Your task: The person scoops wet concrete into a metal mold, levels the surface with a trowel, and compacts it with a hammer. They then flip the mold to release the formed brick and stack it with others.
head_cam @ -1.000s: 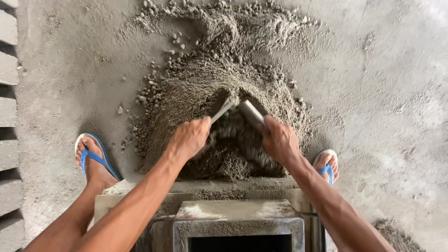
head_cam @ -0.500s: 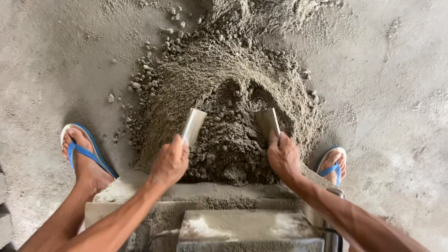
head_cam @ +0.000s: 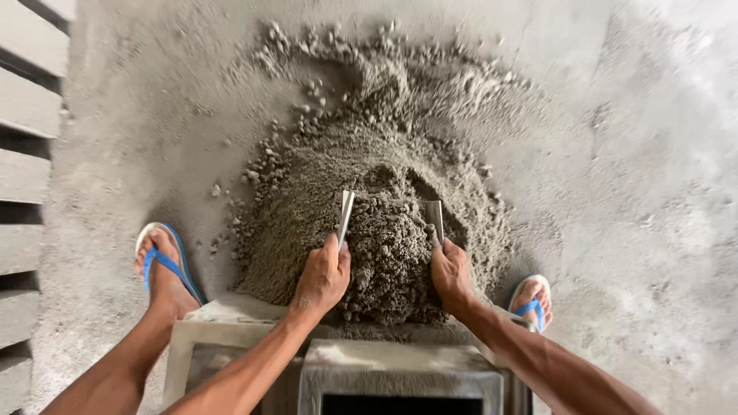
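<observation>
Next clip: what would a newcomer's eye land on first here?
The grey mix heap in the middle of the concrete floor. At its near edge, the left hand and right hand each grip a flat metal plate, with a clump of mix between the plates. Blue sandals flank a metal mould at the bottom.

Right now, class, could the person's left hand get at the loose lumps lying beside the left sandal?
Probably yes. The left hand holds a flat scraper in the heap; bare floor separates it from the lumps by the sandal.
</observation>
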